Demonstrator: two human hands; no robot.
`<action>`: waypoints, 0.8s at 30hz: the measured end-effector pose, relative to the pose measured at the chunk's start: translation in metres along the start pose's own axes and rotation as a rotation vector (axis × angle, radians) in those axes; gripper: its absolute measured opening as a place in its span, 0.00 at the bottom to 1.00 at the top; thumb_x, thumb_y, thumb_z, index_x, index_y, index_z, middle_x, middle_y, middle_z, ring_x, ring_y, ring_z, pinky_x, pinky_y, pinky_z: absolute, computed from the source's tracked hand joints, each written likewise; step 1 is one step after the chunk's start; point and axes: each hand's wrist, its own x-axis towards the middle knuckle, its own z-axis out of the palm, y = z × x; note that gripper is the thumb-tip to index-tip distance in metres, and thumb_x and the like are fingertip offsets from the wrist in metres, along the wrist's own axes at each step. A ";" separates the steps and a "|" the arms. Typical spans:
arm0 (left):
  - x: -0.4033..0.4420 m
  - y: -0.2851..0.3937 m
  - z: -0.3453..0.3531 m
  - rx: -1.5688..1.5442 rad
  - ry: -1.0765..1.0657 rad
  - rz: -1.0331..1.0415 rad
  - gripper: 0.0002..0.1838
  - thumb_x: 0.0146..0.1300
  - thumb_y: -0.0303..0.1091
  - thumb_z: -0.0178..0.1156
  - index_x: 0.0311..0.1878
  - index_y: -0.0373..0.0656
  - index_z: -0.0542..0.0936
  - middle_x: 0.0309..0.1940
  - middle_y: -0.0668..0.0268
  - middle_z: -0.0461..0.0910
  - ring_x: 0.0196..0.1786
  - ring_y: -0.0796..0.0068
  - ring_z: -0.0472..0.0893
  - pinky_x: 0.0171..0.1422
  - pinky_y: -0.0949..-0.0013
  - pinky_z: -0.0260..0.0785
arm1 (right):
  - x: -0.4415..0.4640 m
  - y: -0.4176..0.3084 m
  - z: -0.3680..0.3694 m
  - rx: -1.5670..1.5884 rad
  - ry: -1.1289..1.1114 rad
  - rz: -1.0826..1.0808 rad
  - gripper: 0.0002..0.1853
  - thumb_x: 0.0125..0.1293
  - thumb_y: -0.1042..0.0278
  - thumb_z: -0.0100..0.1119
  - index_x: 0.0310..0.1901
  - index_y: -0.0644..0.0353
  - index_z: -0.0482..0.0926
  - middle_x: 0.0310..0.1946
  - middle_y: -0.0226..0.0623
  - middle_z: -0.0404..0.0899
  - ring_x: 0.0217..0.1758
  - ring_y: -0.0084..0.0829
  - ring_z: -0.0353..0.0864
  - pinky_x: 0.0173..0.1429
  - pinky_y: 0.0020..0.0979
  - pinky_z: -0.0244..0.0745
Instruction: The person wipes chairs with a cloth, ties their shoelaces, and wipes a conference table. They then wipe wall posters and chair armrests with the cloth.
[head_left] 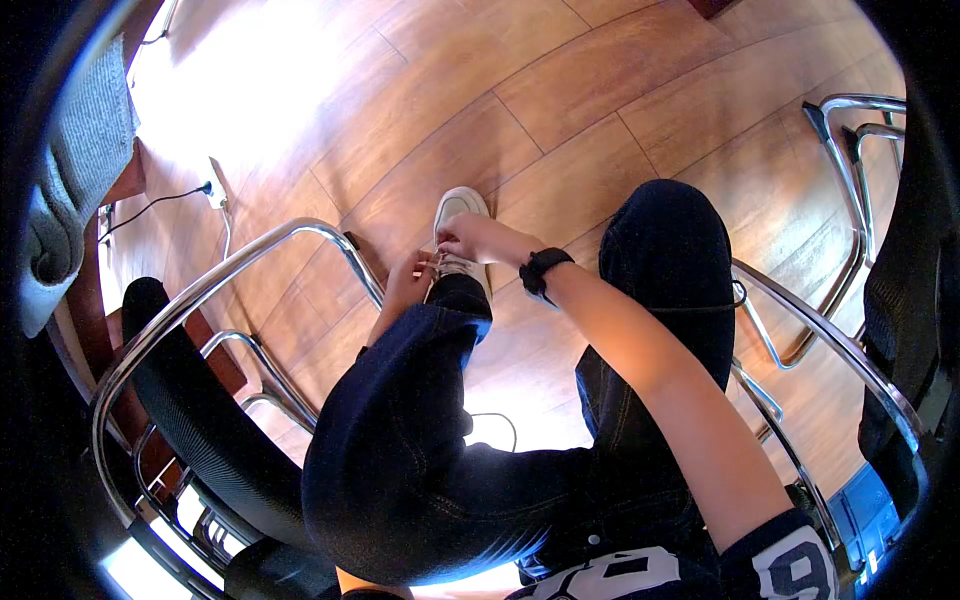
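A light-coloured sneaker (462, 202) is on my left foot, its toe pointing away from me on the wooden floor. My left hand (404, 280) is at the left side of the shoe, fingers pinched on a pale shoelace (433, 264). Over the top of the shoe lies my right hand (474, 238), its fingers curled closed at the laces and partly hiding them. A black watch or band (545, 272) is on my right wrist. Dark jeans (400, 400) cover my legs, with the left cuff just behind the shoe.
Curved chrome chair arms (215, 275) rise on my left, with another chrome rail (830, 340) on my right. A white power strip (215, 185) with a black cable lies at the left. Grey cloth (80, 170) hangs there too. A blue box (868, 510) stands at lower right.
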 end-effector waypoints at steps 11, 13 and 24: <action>-0.003 -0.006 -0.007 -0.029 -0.084 0.125 0.11 0.62 0.32 0.56 0.46 0.39 0.79 0.36 0.66 0.80 0.39 0.76 0.77 0.44 0.73 0.68 | 0.001 -0.006 -0.005 0.030 -0.032 -0.003 0.12 0.62 0.64 0.52 0.38 0.64 0.79 0.33 0.48 0.81 0.38 0.45 0.80 0.43 0.38 0.73; -0.002 0.001 -0.013 0.165 -0.092 0.178 0.11 0.60 0.32 0.58 0.45 0.40 0.80 0.35 0.63 0.80 0.38 0.73 0.78 0.43 0.71 0.70 | -0.001 -0.006 -0.006 0.008 -0.021 -0.024 0.11 0.62 0.65 0.52 0.38 0.63 0.79 0.33 0.48 0.81 0.38 0.45 0.80 0.43 0.39 0.72; -0.002 -0.024 -0.028 0.208 0.059 0.190 0.08 0.61 0.30 0.57 0.41 0.38 0.79 0.34 0.59 0.80 0.36 0.67 0.80 0.42 0.68 0.72 | -0.001 0.002 -0.008 -0.086 0.041 -0.042 0.09 0.60 0.66 0.54 0.36 0.62 0.79 0.32 0.48 0.80 0.37 0.48 0.79 0.41 0.41 0.72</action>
